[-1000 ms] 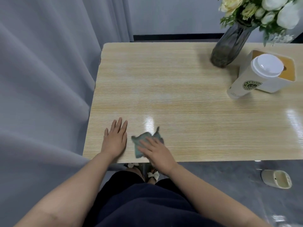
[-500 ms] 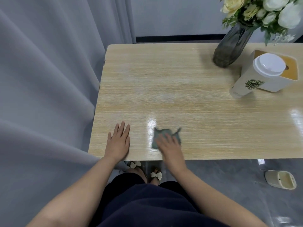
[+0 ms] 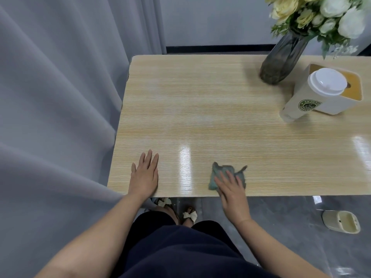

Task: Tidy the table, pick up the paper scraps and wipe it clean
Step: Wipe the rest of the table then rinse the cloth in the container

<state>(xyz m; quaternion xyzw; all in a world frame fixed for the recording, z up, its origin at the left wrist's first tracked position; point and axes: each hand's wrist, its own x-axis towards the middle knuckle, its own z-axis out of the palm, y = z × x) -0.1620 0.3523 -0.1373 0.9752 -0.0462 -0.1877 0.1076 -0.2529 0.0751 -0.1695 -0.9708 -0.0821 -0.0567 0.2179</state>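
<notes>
Honestly, scraps look gone — wiping's underway. Right hand (image 3: 232, 192) presses flat on the cloth (image 3: 221, 172) at the table's (image 3: 220, 109) 6 o'clock edge; left hand (image 3: 145, 176) rests flat, released — far half left.

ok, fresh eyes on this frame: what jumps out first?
The right hand pressing a green cloth flat on the near edge of the wooden table. The left hand lies flat, fingers straight, near the table's left corner. At far right stand a dark vase of pale flowers and a lidded white cup against a white box.
</notes>
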